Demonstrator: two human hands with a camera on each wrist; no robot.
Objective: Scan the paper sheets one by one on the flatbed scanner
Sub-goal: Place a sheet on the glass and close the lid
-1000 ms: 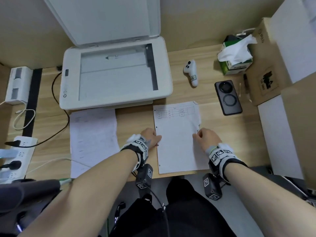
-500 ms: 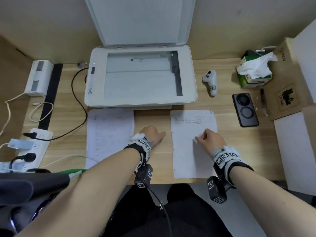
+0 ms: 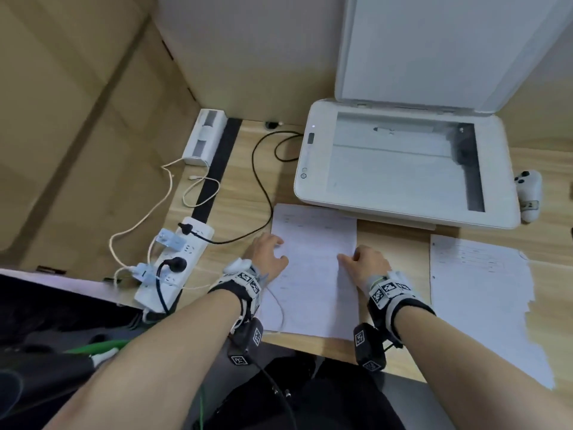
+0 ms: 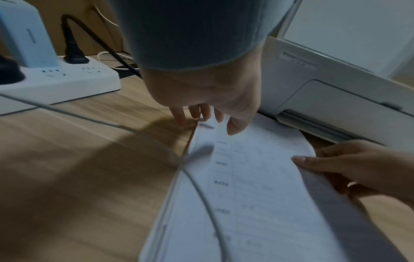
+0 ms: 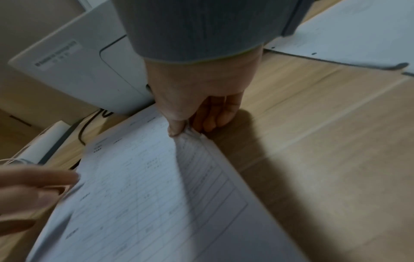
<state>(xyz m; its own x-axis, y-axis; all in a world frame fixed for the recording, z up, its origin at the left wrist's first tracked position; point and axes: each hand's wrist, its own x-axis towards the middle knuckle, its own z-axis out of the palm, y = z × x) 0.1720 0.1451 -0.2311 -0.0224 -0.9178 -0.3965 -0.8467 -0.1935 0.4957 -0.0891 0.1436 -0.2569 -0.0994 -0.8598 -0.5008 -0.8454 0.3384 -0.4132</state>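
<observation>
The white flatbed scanner (image 3: 313, 193) stands at the back of the desk with its lid (image 3: 434, 48) raised and nothing on its glass. In front of it lies a printed paper sheet (image 3: 313, 274), on top of a stack. My left hand (image 3: 279, 251) rests at the sheet's left edge, fingers straight on the desk and thumb over the paper (image 4: 257, 195). My right hand (image 5: 186, 129) pinches the sheet's right edge (image 5: 145, 195) between thumb and fingers and lifts it slightly. A second sheet (image 3: 477, 290) lies flat to the right.
A white power strip (image 3: 173, 259) with plugs and cables sits left of the papers. A black cable (image 3: 260, 187) loops toward the scanner. A white controller (image 3: 530, 193) lies at the scanner's right. A white box (image 3: 204, 138) stands by the back wall.
Both hands left the right-hand sheet and moved to the left stack. The right hand now pinches that stack's top sheet. The head view swung left.
</observation>
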